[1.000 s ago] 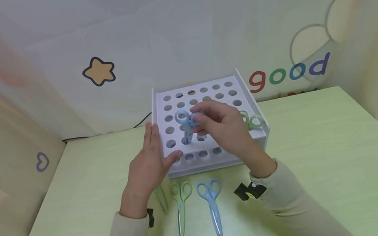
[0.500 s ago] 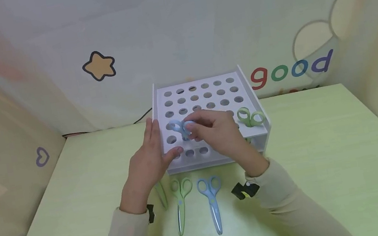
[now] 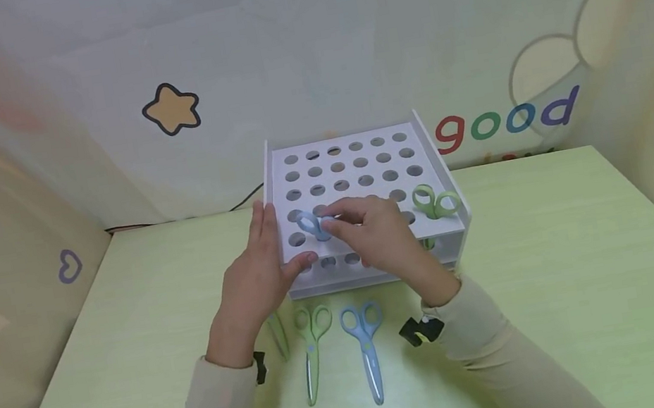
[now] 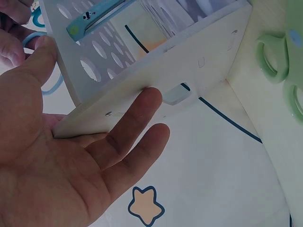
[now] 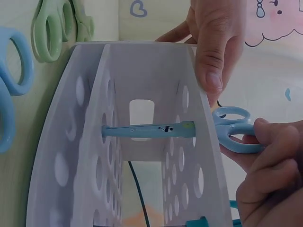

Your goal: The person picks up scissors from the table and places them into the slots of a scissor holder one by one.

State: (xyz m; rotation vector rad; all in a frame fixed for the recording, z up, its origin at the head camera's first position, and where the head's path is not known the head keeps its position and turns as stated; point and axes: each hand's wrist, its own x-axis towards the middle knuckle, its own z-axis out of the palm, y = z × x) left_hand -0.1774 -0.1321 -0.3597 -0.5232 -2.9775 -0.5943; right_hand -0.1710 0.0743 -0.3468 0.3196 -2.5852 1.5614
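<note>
A white rack (image 3: 303,165) with rows of round holes stands on the table. My left hand (image 3: 251,276) lies along its left side, fingers straight against the outer wall, thumb over the top board's front edge. Light-blue scissors (image 3: 307,225) stand in a front-row hole near that thumb. My right hand (image 3: 386,237) pinches one of their handle loops. In the right wrist view the sheathed blade (image 5: 149,130) spans between the upper and lower boards. Green scissors (image 3: 433,210) sit at the rack's front right. A teal piece (image 5: 198,222) also shows in the rack there.
In front of the rack lie green scissors (image 3: 311,360) and blue scissors (image 3: 371,361), handles toward the rack. More green scissors (image 3: 279,336) are partly hidden by my left wrist. A patterned cloth backdrop (image 3: 329,54) rises behind, with a dark cord (image 3: 247,197) near its base.
My right hand has lowered the light-blue scissors deeper into the hole, so only the handles show above the top board. My left hand stays in place on the rack.
</note>
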